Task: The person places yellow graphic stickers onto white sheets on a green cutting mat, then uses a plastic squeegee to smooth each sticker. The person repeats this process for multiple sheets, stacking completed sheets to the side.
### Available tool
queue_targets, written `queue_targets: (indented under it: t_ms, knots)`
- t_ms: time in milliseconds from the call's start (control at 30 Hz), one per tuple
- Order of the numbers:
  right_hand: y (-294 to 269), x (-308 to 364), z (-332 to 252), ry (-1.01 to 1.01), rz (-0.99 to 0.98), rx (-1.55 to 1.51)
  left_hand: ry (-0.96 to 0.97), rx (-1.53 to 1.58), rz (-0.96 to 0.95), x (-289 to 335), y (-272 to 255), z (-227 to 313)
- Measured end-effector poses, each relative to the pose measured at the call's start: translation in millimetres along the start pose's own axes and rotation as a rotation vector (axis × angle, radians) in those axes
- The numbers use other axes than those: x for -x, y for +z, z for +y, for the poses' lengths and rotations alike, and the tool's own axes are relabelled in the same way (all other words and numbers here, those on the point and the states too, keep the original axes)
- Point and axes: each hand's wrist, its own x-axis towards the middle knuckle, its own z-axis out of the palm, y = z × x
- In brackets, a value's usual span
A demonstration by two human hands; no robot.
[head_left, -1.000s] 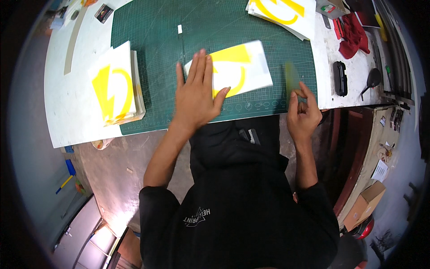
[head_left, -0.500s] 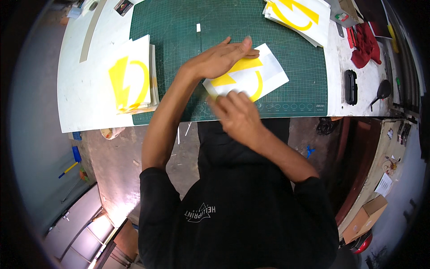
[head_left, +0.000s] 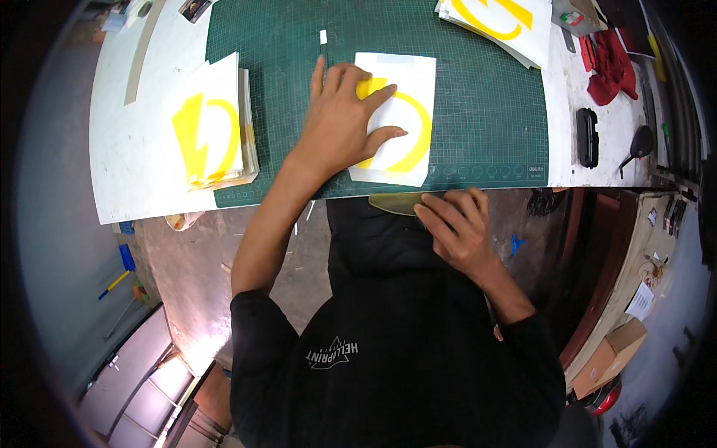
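A white sheet (head_left: 407, 73) with a yellow printed or stuck-on shape lies nearly upright on the green cutting mat (head_left: 478, 112). Across its left side rests my left hand (head_left: 337, 123), fingers spread, thumb and fingertips touching the sheet and the yellow shape. My right hand (head_left: 461, 230) is just off the table's front edge, closed on the right end of a thin translucent yellow-green squeegee (head_left: 391, 204) with a curved edge. That squeegee is apart from the sheet, over my lap.
Stacks of similar sheets lie at the left (head_left: 237, 160) and the far right (head_left: 526, 48). A small white-ended stick (head_left: 323, 37) is beyond my left hand. On the right are a red cloth (head_left: 612, 71), a black case (head_left: 586, 138) and a black round-headed tool (head_left: 639, 148).
The sheet has turned from slanted to nearly upright. My left hand has swung round and spread over it. My right hand has moved right and toward me, and the squeegee now shows.
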Motion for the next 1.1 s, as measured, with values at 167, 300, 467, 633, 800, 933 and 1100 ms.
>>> queue_targets:
  t_ms: [167, 300, 467, 633, 800, 933, 1100]
  knots:
    - [10.1, -9.2, 10.3, -0.010, -0.013, 0.047, -0.044, 0.101, 0.064, 8.9, 15.2, 4.0]
    - [1.2, -32.1, 22.8, 0.007, -0.047, 0.009, -0.078, 0.162, 0.051, 14.0, 19.9, 2.3]
    - [13.3, -63.2, 44.7, 0.065, -0.059, -0.155, -0.041, 0.312, -0.125, 21.3, 4.9, -17.4]
    - [7.8, -50.5, 52.8, 0.164, -0.001, -0.101, -0.015, 0.263, -0.194, 26.9, -0.1, -11.1]
    - [-32.7, 3.0, 97.8, 0.349, 0.092, 0.206, -0.016, 0.230, -0.107, 35.0, -2.1, -0.2]
    - [-41.4, -6.8, 111.5, 0.377, 0.172, 0.454, 0.060, 0.435, -0.117, 46.7, -11.9, 24.0]
    - [-27.7, -89.0, 148.7, 0.275, 0.300, 0.338, 0.034, 0.583, -0.078, 62.3, 2.9, 28.1]
